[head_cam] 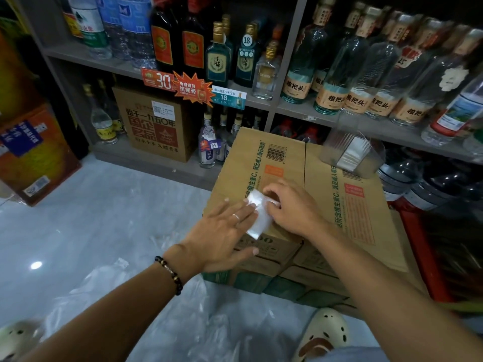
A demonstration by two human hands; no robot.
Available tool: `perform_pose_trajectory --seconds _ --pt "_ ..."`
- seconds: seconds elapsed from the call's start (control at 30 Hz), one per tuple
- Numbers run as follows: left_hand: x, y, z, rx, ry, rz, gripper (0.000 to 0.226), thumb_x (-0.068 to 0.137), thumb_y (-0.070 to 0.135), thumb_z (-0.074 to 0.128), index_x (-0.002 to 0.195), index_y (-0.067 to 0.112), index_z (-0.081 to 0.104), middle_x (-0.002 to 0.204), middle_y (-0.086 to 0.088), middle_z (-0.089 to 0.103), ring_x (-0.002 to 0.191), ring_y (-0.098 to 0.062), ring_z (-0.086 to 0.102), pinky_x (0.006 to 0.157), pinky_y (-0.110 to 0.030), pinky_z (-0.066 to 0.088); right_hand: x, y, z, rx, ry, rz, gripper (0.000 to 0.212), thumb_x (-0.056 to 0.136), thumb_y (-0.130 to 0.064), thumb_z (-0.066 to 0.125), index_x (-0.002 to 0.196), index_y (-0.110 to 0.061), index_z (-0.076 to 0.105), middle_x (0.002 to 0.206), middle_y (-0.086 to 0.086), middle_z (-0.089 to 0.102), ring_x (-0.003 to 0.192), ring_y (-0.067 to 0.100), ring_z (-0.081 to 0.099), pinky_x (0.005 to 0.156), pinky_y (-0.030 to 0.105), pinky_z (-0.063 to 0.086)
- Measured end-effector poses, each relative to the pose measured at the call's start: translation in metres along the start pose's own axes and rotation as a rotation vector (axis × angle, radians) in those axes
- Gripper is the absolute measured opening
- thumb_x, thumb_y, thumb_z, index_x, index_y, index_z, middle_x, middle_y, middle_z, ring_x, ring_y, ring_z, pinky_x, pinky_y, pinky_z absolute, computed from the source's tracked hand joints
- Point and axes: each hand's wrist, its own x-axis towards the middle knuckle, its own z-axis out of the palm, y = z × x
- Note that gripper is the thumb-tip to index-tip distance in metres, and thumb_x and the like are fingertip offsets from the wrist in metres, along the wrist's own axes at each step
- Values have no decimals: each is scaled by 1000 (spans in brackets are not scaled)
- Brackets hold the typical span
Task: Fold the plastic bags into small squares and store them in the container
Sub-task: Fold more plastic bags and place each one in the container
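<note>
Writing covers much of the scene: the cardboard box [326,178] serving as a work surface carries green Chinese print including "维生素C" and a barcode, the shelf tags [159,81] read "30" and "18", and the row of clear bottles [352,74] at far right bears tan labels reading "粮把头". A second carton [154,124] on the low shelf shows red characters "国企名品". On the near left part of the box top lies the folded plastic bag [257,218], a small white strip. The left hand [222,231], ringed and with a beaded bracelet on its wrist, lies flat with straight, spread fingers pressing the bag's left edge. The right hand [290,205] arches over the far end, fingertips curled and pinching the plastic. The clear container [350,152], holding folded white bags, stands on the box's far right corner. Loose plastic bags [117,283] lie on the near floor
</note>
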Motion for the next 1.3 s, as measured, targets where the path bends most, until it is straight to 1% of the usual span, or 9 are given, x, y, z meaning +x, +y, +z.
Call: perform_pose_trajectory --seconds 0.07,0.17,0.47,0.63,0.7,0.83,0.93,1.1,1.3 --pt "-5 -2 5 -4 1 11 79 93 63 29 149 9 36 154 -11 37 145 -24 29 118 -45 15 -9 -2 8 -116 -123 -131 48 105 -34 36 152 -23 35 160 -3 31 147 15 24 120 42 20" --pt "-10 -4 9 -8 16 31 77 92 59 36 149 9 36 154 -12 35 145 -24 29 118 -48 23 -21 -3 20 -158 -330 -190 68 99 -58 5 156 -23 -6 163 -7 -13 149 7 -14 123 38 -7" --pt "-17 -12 10 18 44 76 63 87 39 42 146 15 41 150 -8 44 138 -23 41 113 -44 36 -16 14 15 -324 -362 -206 84 85 -71 -8 153 -23 -21 158 -8 -27 145 7 -27 121 45 -16" --pt "-12 -10 3 6 97 65 56 84 20 66 138 17 53 138 -6 57 126 -22 56 103 -42 46 -22 8 13 -233 -322 -114 81 89 -66 -7 156 -20 -10 163 -5 -18 148 7 -19 122 37 -13" --pt "-7 -8 -3 10 129 58 52 78 15 76 128 17 61 128 -6 64 115 -24 63 93 -41 53 -33 3 10 -171 -231 -86 73 99 -59 9 158 -15 4 166 -1 -6 151 10 -8 121 32 -8" --pt "5 1 -11 28 165 31 41 70 16 81 109 18 70 107 -1 71 90 -24 69 70 -35 55 -58 -12 2 -3 -34 -155 61 92 -40 57 145 -15 43 148 0 46 134 17 41 111 33 32" --pt "7 8 -13 -13 200 -3 33 69 12 78 101 15 72 90 -1 70 79 -22 67 59 -32 55 -66 -16 10 -14 -20 -189 49 85 -31 66 131 -18 55 124 -4 59 111 15 53 92 31 46" --pt "8 4 -12 -229 191 -192 32 86 34 54 111 18 68 109 0 69 101 -23 60 82 -41 53 -58 -11 18 94 134 -194 16 90 -13 64 105 -13 71 100 -1 69 88 15 61 75 39 53" --pt "17 5 -15 -395 177 -367 20 93 28 59 107 18 70 95 -3 71 91 -22 62 77 -36 50 -45 -12 12 402 128 61 24 88 -36 71 109 -25 68 100 -3 69 88 11 64 77 34 55"
